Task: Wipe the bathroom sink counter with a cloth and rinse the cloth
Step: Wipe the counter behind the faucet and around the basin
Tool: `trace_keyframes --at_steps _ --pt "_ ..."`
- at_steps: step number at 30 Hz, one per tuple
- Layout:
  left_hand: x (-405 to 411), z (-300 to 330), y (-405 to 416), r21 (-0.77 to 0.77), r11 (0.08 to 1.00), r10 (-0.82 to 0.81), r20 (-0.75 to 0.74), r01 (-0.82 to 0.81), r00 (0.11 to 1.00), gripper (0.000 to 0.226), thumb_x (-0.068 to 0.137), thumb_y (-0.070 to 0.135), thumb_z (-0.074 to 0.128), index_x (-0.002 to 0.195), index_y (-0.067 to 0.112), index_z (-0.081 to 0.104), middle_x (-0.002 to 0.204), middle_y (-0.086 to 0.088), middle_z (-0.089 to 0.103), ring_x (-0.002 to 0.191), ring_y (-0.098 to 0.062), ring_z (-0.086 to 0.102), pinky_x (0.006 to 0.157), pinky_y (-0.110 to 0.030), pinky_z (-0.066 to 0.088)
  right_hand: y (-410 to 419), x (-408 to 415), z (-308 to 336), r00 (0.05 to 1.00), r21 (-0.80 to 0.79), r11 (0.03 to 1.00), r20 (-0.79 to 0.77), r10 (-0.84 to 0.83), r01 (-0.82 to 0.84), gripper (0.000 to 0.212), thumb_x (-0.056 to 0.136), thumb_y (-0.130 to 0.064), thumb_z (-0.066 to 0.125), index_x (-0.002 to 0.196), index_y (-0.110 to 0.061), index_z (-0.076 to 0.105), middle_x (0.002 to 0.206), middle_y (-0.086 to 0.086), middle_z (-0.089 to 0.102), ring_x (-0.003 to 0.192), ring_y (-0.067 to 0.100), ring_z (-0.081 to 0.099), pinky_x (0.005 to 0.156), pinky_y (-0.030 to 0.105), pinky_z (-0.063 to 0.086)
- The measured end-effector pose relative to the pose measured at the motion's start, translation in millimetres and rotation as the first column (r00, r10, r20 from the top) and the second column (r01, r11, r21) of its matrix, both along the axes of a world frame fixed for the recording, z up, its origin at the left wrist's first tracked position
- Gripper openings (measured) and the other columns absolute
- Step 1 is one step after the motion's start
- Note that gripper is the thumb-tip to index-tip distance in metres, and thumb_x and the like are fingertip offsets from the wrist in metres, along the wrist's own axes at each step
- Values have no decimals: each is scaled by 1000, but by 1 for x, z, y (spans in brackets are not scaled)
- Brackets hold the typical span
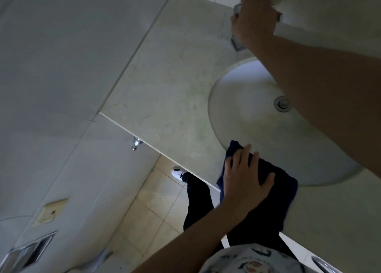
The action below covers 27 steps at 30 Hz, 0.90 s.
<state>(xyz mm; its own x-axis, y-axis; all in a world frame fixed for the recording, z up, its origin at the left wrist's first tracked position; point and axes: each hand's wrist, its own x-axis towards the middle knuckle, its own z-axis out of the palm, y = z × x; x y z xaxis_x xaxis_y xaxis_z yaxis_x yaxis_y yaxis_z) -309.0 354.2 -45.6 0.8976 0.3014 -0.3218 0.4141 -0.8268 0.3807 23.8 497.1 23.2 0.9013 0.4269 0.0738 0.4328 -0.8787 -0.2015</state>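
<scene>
Across the counter (pixel 165 91) the stone looks pale and matte, mottled with faint greenish stains, its front edge a thin straight line above the tiled floor (pixel 152 215). Set into it is the sink (pixel 243 112), a smooth white oval bowl with a round metal drain (pixel 282 103) near the middle.

My left hand (pixel 245 180) lies flat with fingers spread, palm pressed down on the cloth (pixel 286 188). That cloth is dark navy, soft and rumpled, and it sits on the narrow strip of counter between the bowl's near rim and the front edge; one corner reaches over the rim, and the near side droops past the edge.

My right hand (pixel 255 19) is up at the back of the counter, fingers together and curled over the tap (pixel 237 44), a squared, shiny metal piece that shows only at its corners beneath my palm. My forearm crosses over the bowl and hides part of it.

Left of the sink the counter is a broad bare stretch running to the wall (pixel 61 66), where smooth grey tiles meet it in a straight seam. Below the front edge a small chrome valve (pixel 136 144) juts from the wall, and my dark trouser leg (pixel 198 200) and white shoe (pixel 178 172) stand close to the counter's edge.
</scene>
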Motion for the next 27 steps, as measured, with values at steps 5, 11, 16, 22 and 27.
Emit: trace_keyframes --at_steps 5,11,16,22,27 --pt "71 14 64 15 927 -337 -400 374 852 118 61 104 8 115 13 60 116 -8 63 119 -30 52 107 -51 32 2 1 0 1000 -7 1000 -14 13 -13 51 100 -33 49 143 -8 39 146 19 43 143 39 29 104 56 41" --pt "113 20 73 -412 851 -513 -517 326 686 85 42 93 56 70 13 52 75 -1 59 67 -20 58 58 -31 44 2 0 5 1000 -16 1000 -23 -10 9 47 99 -35 52 136 -8 45 138 19 47 139 40 33 97 54 44" --pt "106 38 85 -593 712 -603 -240 378 761 36 85 37 79 83 5 62 79 -4 60 71 -19 55 63 -30 38 -1 -1 7 999 -3 1000 -36 11 -11 45 97 -37 53 130 -7 49 131 19 52 135 40 37 91 52 47" --pt "93 92 174 -542 788 -415 -117 292 902 32 90 34 72 72 35 46 72 18 48 67 3 46 61 -17 32 -4 -1 8 998 27 999 -46 32 -31 41 96 -36 53 126 -8 52 124 18 55 130 40 40 82 47 49" --pt "132 149 263 -334 886 -351 -30 322 936 34 91 24 71 72 33 45 68 19 56 65 11 52 61 -10 35 -4 -2 12 997 4 1000 -69 17 -17 43 96 -37 53 127 -8 52 123 17 56 127 40 42 80 48 50"
